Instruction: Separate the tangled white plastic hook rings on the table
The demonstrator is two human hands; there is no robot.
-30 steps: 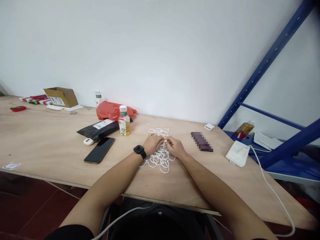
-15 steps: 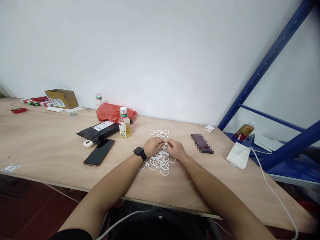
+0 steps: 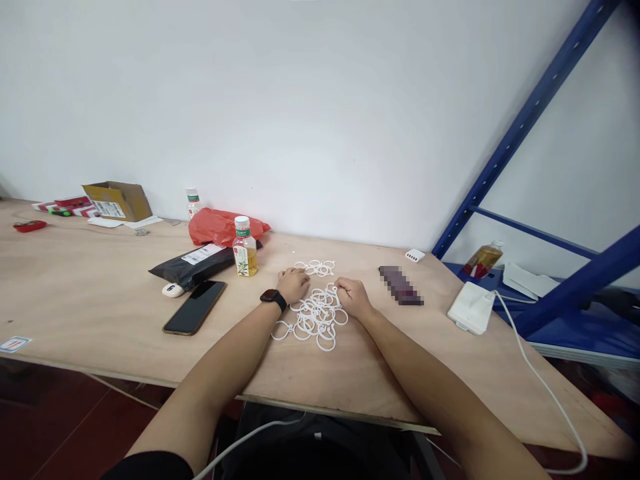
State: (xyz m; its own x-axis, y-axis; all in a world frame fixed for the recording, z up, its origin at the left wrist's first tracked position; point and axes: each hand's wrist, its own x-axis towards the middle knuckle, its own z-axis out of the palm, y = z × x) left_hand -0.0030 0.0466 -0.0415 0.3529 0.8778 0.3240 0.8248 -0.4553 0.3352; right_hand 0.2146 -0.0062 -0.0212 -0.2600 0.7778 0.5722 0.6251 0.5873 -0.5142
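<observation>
Across the plywood table (image 3: 100, 280), a black smartphone (image 3: 194, 307) lies well left of the left hand (image 3: 293, 285), which has moved apart from the right since a moment ago; its grip is released, empty, beside the tangled white plastic rings (image 3: 316, 317). The right hand (image 3: 353, 298) rests against the rings' right edge; whether it grasps one, I cannot tell.

White plastic rings (image 3: 316, 317): smooth, slight sheen, on pale ply tabletop (image 3: 100, 280), bare matt wood grain. Black slab phone (image 3: 194, 307) w/ glossy glass. Crinkly red plastic bag (image 3: 220, 227), shiny. Blue painted-metal shelf frame (image 3: 525, 127), smooth.
</observation>
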